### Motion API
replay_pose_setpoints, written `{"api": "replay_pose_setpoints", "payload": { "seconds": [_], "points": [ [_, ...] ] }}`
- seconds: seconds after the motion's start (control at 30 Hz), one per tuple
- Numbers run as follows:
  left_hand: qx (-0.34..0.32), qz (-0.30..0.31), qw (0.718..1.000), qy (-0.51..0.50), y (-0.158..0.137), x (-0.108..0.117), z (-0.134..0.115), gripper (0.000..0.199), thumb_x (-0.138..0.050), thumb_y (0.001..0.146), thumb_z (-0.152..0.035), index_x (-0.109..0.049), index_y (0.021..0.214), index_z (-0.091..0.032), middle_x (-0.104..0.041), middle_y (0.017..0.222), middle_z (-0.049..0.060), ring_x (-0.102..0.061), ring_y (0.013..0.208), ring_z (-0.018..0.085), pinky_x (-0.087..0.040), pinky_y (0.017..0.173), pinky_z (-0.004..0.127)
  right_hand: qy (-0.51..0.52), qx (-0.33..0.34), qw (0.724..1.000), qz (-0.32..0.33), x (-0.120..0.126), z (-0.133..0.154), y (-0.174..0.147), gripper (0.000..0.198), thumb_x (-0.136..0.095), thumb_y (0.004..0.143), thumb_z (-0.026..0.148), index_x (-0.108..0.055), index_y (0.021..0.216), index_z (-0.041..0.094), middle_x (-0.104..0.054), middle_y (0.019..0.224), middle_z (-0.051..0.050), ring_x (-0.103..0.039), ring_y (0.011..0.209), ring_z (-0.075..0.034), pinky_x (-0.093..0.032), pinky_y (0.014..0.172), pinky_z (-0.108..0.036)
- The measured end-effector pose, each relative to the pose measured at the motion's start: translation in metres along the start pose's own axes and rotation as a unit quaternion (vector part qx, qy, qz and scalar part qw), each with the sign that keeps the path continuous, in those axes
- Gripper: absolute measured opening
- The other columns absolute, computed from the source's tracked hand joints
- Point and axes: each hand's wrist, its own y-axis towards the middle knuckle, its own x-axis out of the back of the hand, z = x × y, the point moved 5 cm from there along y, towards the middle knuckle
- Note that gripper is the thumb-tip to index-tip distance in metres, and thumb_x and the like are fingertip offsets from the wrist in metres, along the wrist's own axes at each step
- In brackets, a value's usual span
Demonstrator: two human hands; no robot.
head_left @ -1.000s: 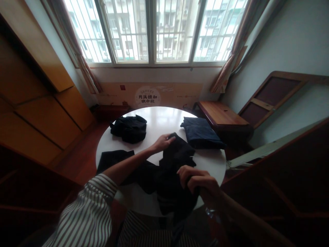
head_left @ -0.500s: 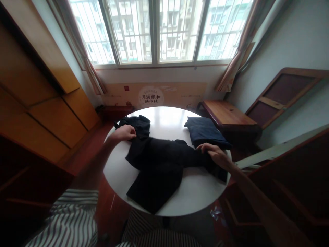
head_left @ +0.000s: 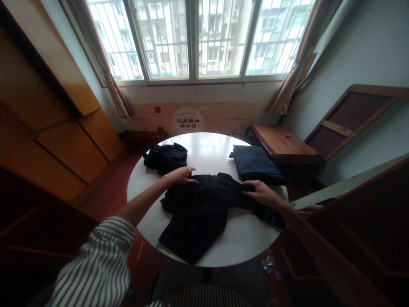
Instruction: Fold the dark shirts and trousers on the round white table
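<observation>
A black garment (head_left: pixel 198 217) lies spread and rumpled across the white round table (head_left: pixel 246 247), one corner reaching the near edge. What looks like small buttons shows near its upper middle; I cannot tell its exact kind. My left hand (head_left: pixel 180 175) rests over its upper left part, thumb and forefinger apart. On its right part lies my right hand (head_left: pixel 260 192), fingers stretched and slightly apart, touching the cloth. Beyond the left hand sits a bunched black cloth (head_left: pixel 166 157). A folded dark blue garment (head_left: pixel 257 164) is just beyond the right hand.
A low wooden cabinet (head_left: pixel 284 140) stands behind the table on the right, with a framed wooden panel (head_left: pixel 354 113) leaning by the wall. Wooden cupboards (head_left: pixel 70 140) line the left side. A barred window (head_left: pixel 191 42) is ahead. Something clear and shiny (head_left: pixel 267 263) lies low at right.
My left hand has let go of the garment's left edge and moved right, toward its middle; that edge now lies folded inward. My right hand has loosened its pinch and shifted slightly left.
</observation>
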Motion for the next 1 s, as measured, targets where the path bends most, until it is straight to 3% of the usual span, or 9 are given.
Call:
{"api": "replay_pose_setpoints", "payload": {
  "seconds": [0.1,0.2,0.33,0.4,0.47,0.6,0.7,0.83,1.0],
  "points": [
    [-0.001,0.007,1.0,0.024,0.01,-0.007,-0.006,0.03,-0.076,0.068,-0.044,-0.069,0.079,-0.017,-0.065,0.076,0.005,-0.06,0.075,0.021,-0.046,0.072,0.027,0.053,0.073,0.995,-0.046,0.014,0.017,-0.005,0.032,-0.056,0.077,0.027,-0.077,0.1,0.02,-0.074,0.109,-0.008,-0.067,0.105,-0.029,-0.048,0.1,-0.042],
    [-0.1,-0.028,0.994,0.044,0.007,-0.001,-0.025,0.013,-0.069,0.074,-0.026,-0.062,0.067,-0.018,-0.062,0.078,0.005,-0.058,0.077,0.019,-0.046,0.075,0.028,0.099,0.089,0.988,-0.082,0.031,0.023,-0.015,0.03,-0.056,0.079,0.027,-0.078,0.098,0.021,-0.073,0.114,-0.008,-0.065,0.112,-0.028,-0.045,0.104,-0.043],
    [-0.183,-0.211,0.96,0.008,-0.023,0.025,-0.04,0.004,-0.057,0.083,-0.018,-0.059,0.08,-0.018,-0.062,0.103,0.009,-0.059,0.09,0.018,-0.047,0.082,0.029,0.169,0.072,0.977,-0.111,0.049,0.014,-0.028,0.034,-0.074,0.073,0.038,-0.078,0.103,0.023,-0.069,0.122,-0.009,-0.059,0.121,-0.032,-0.044,0.105,-0.046],
    [-0.149,-0.321,0.935,-0.031,-0.042,0.039,-0.033,0.004,-0.055,0.088,-0.021,-0.057,0.087,-0.019,-0.063,0.102,0.007,-0.06,0.088,0.017,-0.048,0.08,0.029,0.206,0.068,0.968,-0.126,0.054,0.005,-0.033,0.04,-0.082,0.067,0.045,-0.078,0.1,0.023,-0.069,0.121,-0.01,-0.06,0.119,-0.032,-0.049,0.1,-0.042],
    [-0.096,-0.361,0.926,-0.051,-0.057,0.045,-0.024,0.007,-0.057,0.089,-0.026,-0.057,0.091,-0.019,-0.064,0.09,0.003,-0.06,0.078,0.015,-0.048,0.074,0.027,0.235,0.062,0.957,-0.161,0.057,-0.004,-0.036,0.038,-0.084,0.064,0.051,-0.078,0.087,0.022,-0.071,0.114,-0.009,-0.065,0.108,-0.029,-0.053,0.091,-0.038],
    [-0.043,-0.217,0.974,-0.055,-0.071,0.035,-0.014,0.026,-0.069,0.081,-0.032,-0.06,0.101,-0.018,-0.064,0.078,-0.001,-0.058,0.066,0.012,-0.044,0.063,0.022,0.254,0.06,0.955,-0.144,0.049,-0.005,-0.038,0.043,-0.085,0.064,0.049,-0.075,0.097,0.022,-0.072,0.095,-0.006,-0.068,0.086,-0.021,-0.057,0.076,-0.032],
    [-0.016,-0.055,0.995,-0.085,-0.083,0.023,-0.012,0.035,-0.073,0.077,-0.036,-0.067,0.105,-0.016,-0.067,0.081,0.001,-0.059,0.069,0.014,-0.045,0.064,0.023,0.237,0.077,0.967,-0.044,0.04,0.009,-0.04,0.057,-0.083,0.07,0.046,-0.069,0.119,0.023,-0.073,0.098,-0.007,-0.068,0.086,-0.021,-0.057,0.076,-0.033],
    [0.018,0.137,0.981,-0.133,-0.107,0.011,-0.011,0.04,-0.075,0.074,-0.041,-0.072,0.106,-0.018,-0.067,0.084,0.001,-0.06,0.073,0.015,-0.044,0.064,0.022,0.175,0.159,0.964,0.122,0.029,0.028,-0.049,0.034,-0.071,0.083,0.046,-0.078,0.1,0.018,-0.074,0.095,-0.011,-0.068,0.087,-0.023,-0.054,0.079,-0.036],
    [0.023,0.19,0.976,-0.104,-0.128,0.005,-0.02,0.041,-0.072,0.078,-0.052,-0.072,0.104,-0.02,-0.057,0.073,-0.002,-0.051,0.063,0.012,-0.037,0.058,0.023,0.17,0.266,0.936,0.157,0.022,0.038,-0.054,0.036,-0.056,0.094,0.043,-0.079,0.077,0.02,-0.075,0.085,-0.012,-0.062,0.076,-0.02,-0.051,0.075,-0.037]
  ]
}}
